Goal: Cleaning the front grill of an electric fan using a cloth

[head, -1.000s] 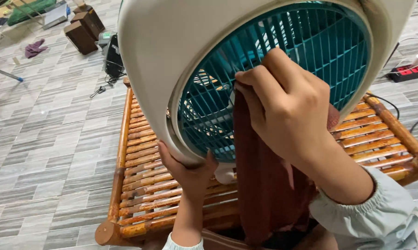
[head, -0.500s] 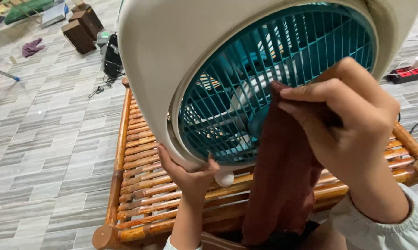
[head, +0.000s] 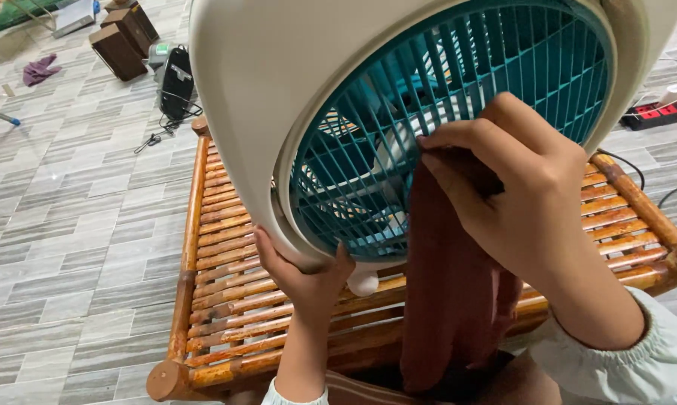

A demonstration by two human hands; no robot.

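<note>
A: How was each hand set?

B: The right hand (head: 518,187) was clenched on a dark red cloth (head: 451,285), fingers (head: 451,142) curled and pinching its top edge against the teal grille (head: 398,165). The left hand (head: 304,274) was part-open, palm up, cupped under the lower rim of the fan (head: 278,90), thumb and fingers touching the cream housing.

A: Where did the fan lie, and which way did it face?

B: It was tilted above the bamboo rack (head: 218,255), grille turned toward the near right. Whether it touched the rack could not be told.

A: And the cloth's long axis?

B: It ran from the pinch straight down toward the near edge, hanging in front of the rack. A power strip (head: 661,112) lay on the tiled floor (head: 68,225) at far right; dark boxes (head: 121,41) stood far left.
</note>
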